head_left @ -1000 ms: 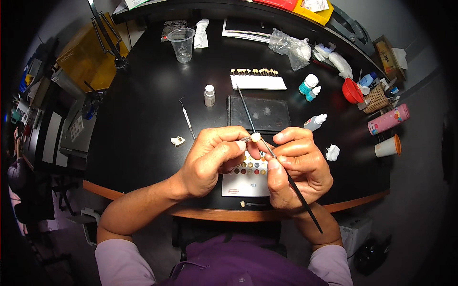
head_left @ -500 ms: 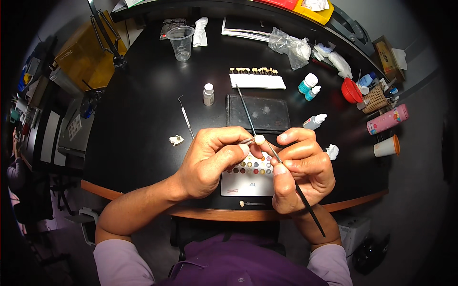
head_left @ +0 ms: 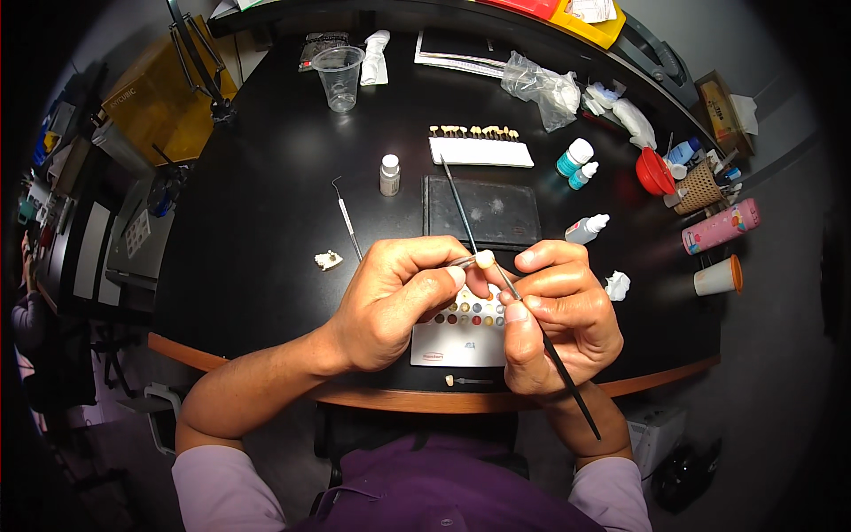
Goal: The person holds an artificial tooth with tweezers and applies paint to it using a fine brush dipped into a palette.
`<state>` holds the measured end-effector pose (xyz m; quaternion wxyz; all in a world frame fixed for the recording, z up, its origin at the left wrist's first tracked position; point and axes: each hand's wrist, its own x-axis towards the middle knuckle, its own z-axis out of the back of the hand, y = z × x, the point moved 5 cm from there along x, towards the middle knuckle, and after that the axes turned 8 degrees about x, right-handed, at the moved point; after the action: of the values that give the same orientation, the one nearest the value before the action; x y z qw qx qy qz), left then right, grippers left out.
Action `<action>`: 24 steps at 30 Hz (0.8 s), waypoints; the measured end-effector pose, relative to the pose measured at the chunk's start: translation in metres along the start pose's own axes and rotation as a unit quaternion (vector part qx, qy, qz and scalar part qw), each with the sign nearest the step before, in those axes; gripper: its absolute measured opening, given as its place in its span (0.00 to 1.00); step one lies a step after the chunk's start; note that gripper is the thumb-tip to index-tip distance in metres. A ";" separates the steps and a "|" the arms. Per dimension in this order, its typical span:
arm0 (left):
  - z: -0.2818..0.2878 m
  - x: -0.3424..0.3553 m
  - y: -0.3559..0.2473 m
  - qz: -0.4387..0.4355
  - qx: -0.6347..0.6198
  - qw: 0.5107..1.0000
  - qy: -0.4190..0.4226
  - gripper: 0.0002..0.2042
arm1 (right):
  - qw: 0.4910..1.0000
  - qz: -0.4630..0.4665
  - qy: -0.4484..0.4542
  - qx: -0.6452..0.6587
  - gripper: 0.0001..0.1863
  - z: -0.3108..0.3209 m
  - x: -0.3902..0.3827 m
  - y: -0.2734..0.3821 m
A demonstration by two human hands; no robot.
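My left hand (head_left: 390, 297) pinches a thin metal holder (head_left: 463, 262), likely tweezers, with a small ivory tooth crown (head_left: 485, 259) at its end. In my right hand (head_left: 567, 332) is a fine brush (head_left: 567, 387) with a black handle, gripped between thumb and fingers. Its tip meets the crown's lower right side, though actual contact is too small to make out. Below both hands lies a white palette (head_left: 456, 344) with rows of coloured dots, partly covered by my fingers. A second brush (head_left: 458, 199) leans across a black case (head_left: 496, 208) behind them.
A white shade guide (head_left: 479, 152) with tooth samples stands beyond the case. Small bottles (head_left: 389, 176), a dental probe (head_left: 346, 217), a tooth model piece (head_left: 328, 260) and crumpled tissue (head_left: 618, 285) surround my hands. Near the front edge lies another tooth on a stem (head_left: 465, 380).
The brush in my right hand has shifted very slightly, its handle end moving a little left. My left hand and the crown stay almost still.
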<state>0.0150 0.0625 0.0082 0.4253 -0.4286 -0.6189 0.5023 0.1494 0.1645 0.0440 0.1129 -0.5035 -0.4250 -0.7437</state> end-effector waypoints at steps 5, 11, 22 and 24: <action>0.000 0.000 -0.001 0.002 0.000 1.000 0.004 0.15 | 1.000 0.001 -0.003 -0.003 0.12 0.000 0.001 0.001; 0.001 0.001 0.002 0.002 0.005 1.000 -0.006 0.15 | 1.000 -0.003 0.003 -0.005 0.11 -0.001 0.002 0.001; -0.001 0.001 0.002 0.014 0.001 1.000 -0.006 0.13 | 1.000 -0.005 -0.017 -0.007 0.12 -0.002 0.001 -0.002; 0.000 0.001 0.003 0.019 0.009 1.000 -0.002 0.13 | 1.000 -0.006 -0.009 -0.013 0.12 -0.003 0.002 -0.001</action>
<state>0.0149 0.0642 0.0049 0.4182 -0.4356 -0.6069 0.5168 0.1453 0.1637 0.0450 0.0975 -0.5093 -0.4194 -0.7452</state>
